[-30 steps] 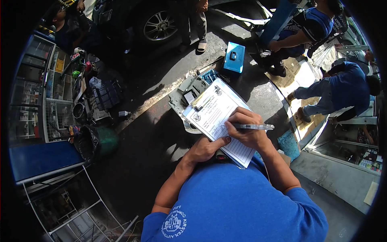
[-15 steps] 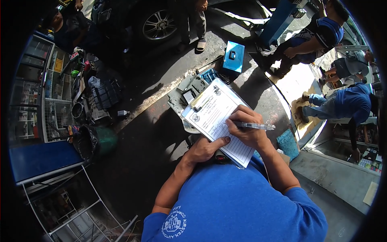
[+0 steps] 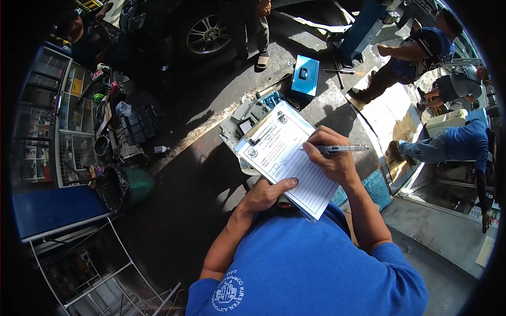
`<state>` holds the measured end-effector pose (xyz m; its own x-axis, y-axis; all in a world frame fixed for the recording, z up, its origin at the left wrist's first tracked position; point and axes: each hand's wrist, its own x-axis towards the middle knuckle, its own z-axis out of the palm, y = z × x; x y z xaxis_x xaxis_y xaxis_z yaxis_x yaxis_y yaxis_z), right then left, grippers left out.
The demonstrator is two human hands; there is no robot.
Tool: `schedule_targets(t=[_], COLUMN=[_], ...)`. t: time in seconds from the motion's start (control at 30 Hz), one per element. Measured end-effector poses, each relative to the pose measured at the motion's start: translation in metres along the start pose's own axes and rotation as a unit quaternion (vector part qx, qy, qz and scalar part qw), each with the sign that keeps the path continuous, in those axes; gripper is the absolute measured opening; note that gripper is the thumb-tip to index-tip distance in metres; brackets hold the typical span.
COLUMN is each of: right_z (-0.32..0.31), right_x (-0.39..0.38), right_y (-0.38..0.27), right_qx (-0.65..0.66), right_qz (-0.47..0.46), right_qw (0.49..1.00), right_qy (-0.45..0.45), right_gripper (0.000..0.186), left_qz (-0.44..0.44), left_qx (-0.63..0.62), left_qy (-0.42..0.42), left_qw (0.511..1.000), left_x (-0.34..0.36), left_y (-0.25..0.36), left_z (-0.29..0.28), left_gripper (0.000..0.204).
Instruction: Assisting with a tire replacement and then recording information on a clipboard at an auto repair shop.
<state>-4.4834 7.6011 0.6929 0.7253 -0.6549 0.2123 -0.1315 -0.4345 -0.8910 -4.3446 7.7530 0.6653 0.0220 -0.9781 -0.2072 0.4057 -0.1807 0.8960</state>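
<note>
A clipboard point(image 3: 254, 141) with a white printed form point(image 3: 295, 181) clipped on it is held tilted in front of my chest. My left hand point(image 3: 265, 194) grips its lower left edge, thumb on top of the paper and fingers hidden beneath. In my right hand point(image 3: 333, 158) a clear-barrelled pen point(image 3: 348, 148) is pinched, its tip at or just above the form near the middle. Some handwriting shows on the form's lines to the left of the tip. The right hand's heel rests over the paper's right side.
Beyond the clipboard lie an open grey tool case point(image 3: 232, 129) and a blue metal toolbox point(image 3: 305, 73) on the floor. A green bin point(image 3: 138, 183) stands left. Ahead is a car wheel point(image 3: 208, 34); a blue lift post point(image 3: 363, 31) stands right of it. Several people are around.
My right hand has shifted slightly right with the pen, showing more of the form's lines. My left hand stays on the clipboard. People at the right have moved.
</note>
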Motion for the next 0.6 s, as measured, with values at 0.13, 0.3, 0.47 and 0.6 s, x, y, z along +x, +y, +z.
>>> schedule_targets(t=[0.13,0.3,0.47,0.6], right_z=[-0.0015,-0.0027,-0.0044,-0.0045], right_x=[-0.001,0.0029,0.0033,0.0038], right_y=[-0.0041,-0.0053,-0.0062,-0.0061], right_qx=[0.019,0.031,0.021,0.021], right_qz=[-0.005,0.002,0.007,0.007], right_qw=[0.999,0.998,0.998,0.998], right_qy=[-0.027,-0.046,-0.062,-0.067], right_gripper=[0.014,0.016,0.014,0.014], left_qz=[-0.017,0.0,-0.02,-0.031], left_qx=[-0.036,-0.015,-0.012,-0.029], left_qy=[0.021,0.03,0.027,0.027], left_qw=[0.999,0.999,0.999,0.999], left_x=[-0.0009,-0.0018,-0.003,-0.0034], left_y=[0.0017,0.0005,-0.0012,-0.0006], left_z=[0.0001,0.0036,0.0012,0.0009], left_gripper=[0.044,0.044,0.043,0.041])
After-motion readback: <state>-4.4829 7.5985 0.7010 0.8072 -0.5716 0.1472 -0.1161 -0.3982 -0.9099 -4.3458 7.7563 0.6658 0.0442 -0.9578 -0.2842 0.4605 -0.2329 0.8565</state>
